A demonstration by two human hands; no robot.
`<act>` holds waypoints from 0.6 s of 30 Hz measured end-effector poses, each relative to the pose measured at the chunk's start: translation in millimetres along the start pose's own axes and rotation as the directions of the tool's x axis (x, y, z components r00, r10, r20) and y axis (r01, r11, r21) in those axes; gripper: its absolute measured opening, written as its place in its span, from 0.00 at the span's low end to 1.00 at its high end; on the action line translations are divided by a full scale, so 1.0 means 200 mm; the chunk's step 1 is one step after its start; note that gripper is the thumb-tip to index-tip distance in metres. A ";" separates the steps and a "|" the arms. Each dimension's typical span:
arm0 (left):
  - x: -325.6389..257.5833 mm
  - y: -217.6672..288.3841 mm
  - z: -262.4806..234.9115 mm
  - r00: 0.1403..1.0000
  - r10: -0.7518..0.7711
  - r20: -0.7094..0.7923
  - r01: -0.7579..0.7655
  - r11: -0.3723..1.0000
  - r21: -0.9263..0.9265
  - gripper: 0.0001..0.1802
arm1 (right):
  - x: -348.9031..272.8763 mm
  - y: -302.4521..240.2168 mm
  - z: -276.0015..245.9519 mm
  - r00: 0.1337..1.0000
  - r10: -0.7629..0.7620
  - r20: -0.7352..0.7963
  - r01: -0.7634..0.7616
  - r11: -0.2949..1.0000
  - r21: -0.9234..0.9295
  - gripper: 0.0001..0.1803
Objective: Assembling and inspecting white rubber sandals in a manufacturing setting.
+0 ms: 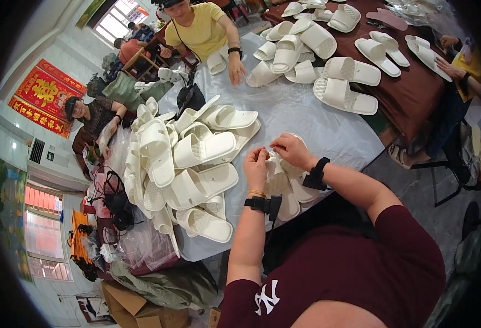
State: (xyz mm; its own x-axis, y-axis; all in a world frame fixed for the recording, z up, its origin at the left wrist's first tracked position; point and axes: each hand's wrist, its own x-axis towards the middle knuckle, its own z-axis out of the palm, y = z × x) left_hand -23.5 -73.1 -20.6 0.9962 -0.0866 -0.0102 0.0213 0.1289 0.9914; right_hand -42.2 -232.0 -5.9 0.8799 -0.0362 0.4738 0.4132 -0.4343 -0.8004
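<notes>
A pair of cream slippers (288, 203) lies at the table's near edge, right under my hands. My left hand (255, 163) is closed in a pinch just left of the straps. Close beside it, my right hand (293, 150) is also pinched, over the far end of the pair. Whatever the fingertips hold is too small to make out, and my hands partly hide the straps. To my left rises a large heap of similar slippers (206, 187), piled at several angles.
More slippers (318, 38) cover the far side of the silvery table sheet (226, 87) and a brown cloth (410, 101). A person in yellow (201, 34) reaches in opposite; others work at left and right. Plastic wrap (144, 240) and a cardboard box (133, 306) are at lower left.
</notes>
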 end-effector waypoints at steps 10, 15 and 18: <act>0.00 -0.03 -0.01 0.999 -0.025 0.019 0.025 1.000 0.010 0.09 | -0.02 0.01 0.01 0.999 -0.031 -0.019 0.030 0.999 -0.012 0.04; 0.01 -0.04 0.00 0.999 -0.036 0.019 0.036 0.999 -0.019 0.09 | -0.02 0.02 0.01 0.999 -0.027 -0.033 0.027 1.000 -0.014 0.04; 0.01 -0.04 -0.01 0.999 -0.026 0.020 0.026 1.000 -0.008 0.09 | -0.01 0.01 0.01 0.999 -0.035 -0.025 0.034 0.999 -0.031 0.04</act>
State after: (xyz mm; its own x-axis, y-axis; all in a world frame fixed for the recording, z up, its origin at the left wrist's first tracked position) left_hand -22.3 -72.9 -28.7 0.9934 -0.1096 -0.0332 0.0479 0.1349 0.9897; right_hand -43.0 -230.9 -9.9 0.8589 -0.0433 0.5103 0.4355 -0.4627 -0.7722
